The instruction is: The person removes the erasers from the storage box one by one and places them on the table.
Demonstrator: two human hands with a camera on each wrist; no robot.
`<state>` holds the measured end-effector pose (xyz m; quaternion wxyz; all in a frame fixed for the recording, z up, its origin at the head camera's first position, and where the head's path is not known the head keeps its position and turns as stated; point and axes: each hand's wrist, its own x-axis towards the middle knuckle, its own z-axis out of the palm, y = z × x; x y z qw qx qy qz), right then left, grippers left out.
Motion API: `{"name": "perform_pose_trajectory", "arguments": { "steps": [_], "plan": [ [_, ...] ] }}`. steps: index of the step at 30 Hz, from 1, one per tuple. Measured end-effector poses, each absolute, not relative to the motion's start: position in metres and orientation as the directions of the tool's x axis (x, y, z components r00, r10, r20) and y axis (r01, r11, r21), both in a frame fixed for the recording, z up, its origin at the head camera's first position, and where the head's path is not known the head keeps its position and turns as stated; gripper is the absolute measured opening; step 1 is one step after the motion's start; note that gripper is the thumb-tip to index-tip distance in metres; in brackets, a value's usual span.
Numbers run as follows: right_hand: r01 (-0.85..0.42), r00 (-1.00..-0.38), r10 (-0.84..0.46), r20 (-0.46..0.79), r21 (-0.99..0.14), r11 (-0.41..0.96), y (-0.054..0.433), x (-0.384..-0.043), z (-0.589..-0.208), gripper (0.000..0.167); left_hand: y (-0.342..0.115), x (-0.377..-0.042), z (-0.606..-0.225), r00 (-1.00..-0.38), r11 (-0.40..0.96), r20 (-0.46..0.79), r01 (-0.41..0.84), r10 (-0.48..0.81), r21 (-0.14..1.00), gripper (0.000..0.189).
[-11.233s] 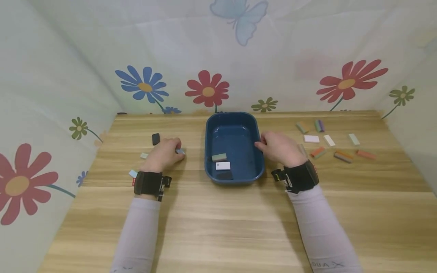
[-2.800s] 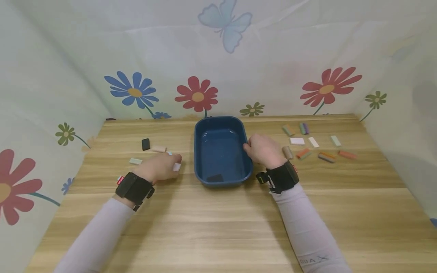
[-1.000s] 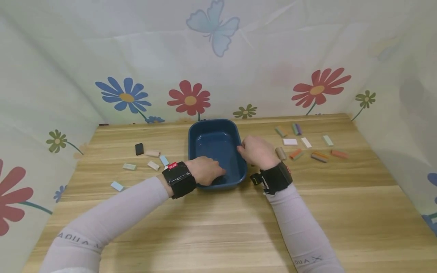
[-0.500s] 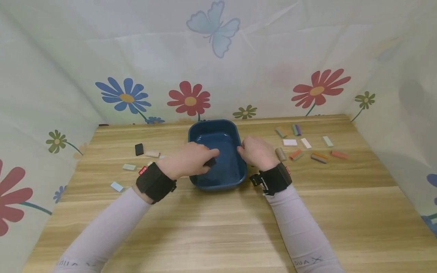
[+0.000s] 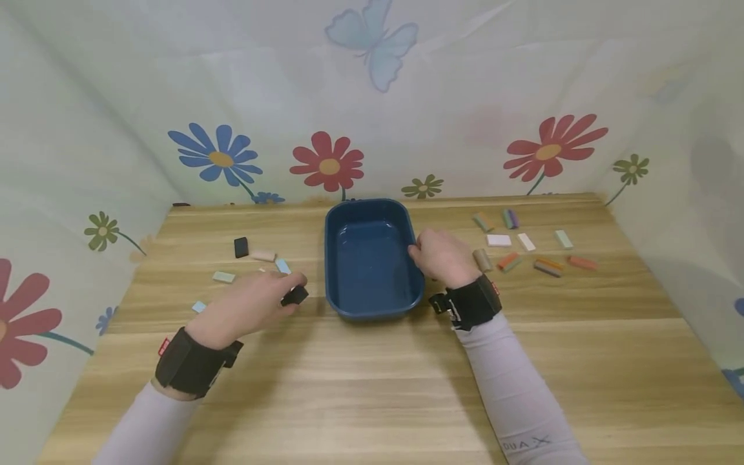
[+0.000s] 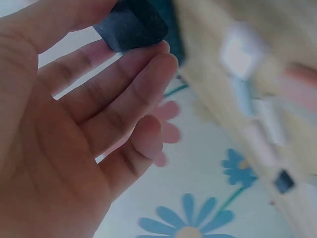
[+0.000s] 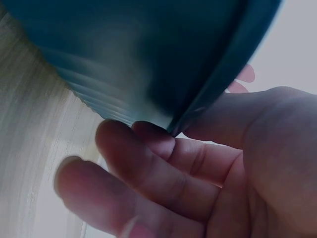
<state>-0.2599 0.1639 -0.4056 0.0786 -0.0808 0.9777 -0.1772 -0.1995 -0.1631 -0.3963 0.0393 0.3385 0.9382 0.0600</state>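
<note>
My left hand (image 5: pixel 247 307) pinches a small black eraser (image 5: pixel 294 295) between thumb and fingertips, above the table just left of the blue bin (image 5: pixel 372 274). In the left wrist view that dark eraser (image 6: pixel 131 27) has angled edges, and the other fingers spread loosely behind it. My right hand (image 5: pixel 444 257) grips the bin's right rim. Up close in the right wrist view, thumb and fingers pinch the blue wall (image 7: pixel 99 54). Partly behind the left hand lie a light blue eraser (image 5: pixel 283 266) and a beige cylinder (image 5: pixel 264 256).
Left on the wooden table (image 5: pixel 372 381) are another black eraser (image 5: pixel 241 247), a pale green one (image 5: pixel 223 277) and a light blue one (image 5: pixel 199 307). Right of the bin lie several erasers, among them a white block (image 5: pixel 498 240) and a brown cylinder (image 5: pixel 482 259). A flowered curtain encloses the table.
The green and white erasers have left the bin, and several more pieces lie on the left. My left hand reached in, lifted the black eraser out and moved left; my right hand stayed.
</note>
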Motion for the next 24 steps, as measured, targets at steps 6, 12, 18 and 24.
{"name": "perform_pose_trajectory", "arguments": {
  "steps": [6, 12, 18, 24],
  "plan": [
    [-0.132, -0.976, -0.184, -0.116, -0.357, 0.925, 0.169, -0.261, -0.407, 0.039, -0.184, -0.182, -0.421, -0.785, 0.789, -0.102, 0.594, 0.612, 0.157, 0.037],
    [-0.115, -0.978, -0.169, -0.121, -0.361, 0.925, 0.176, -0.262, -0.408, 0.040, -0.190, -0.180, -0.431, -0.769, 0.765, -0.034, 0.628, 0.638, 0.144, 0.044],
    [-0.115, -0.978, -0.168, -0.121, -0.360, 0.926, 0.180, -0.262, -0.409, 0.039, -0.185, -0.181, -0.438, -0.774, 0.772, -0.046, 0.622, 0.631, 0.126, 0.032],
    [-0.100, -0.979, -0.155, -0.129, -0.356, 0.929, 0.179, -0.261, -0.412, 0.039, -0.178, -0.178, -0.443, -0.786, 0.787, -0.066, 0.605, 0.615, 0.124, 0.023]
  ]
}}
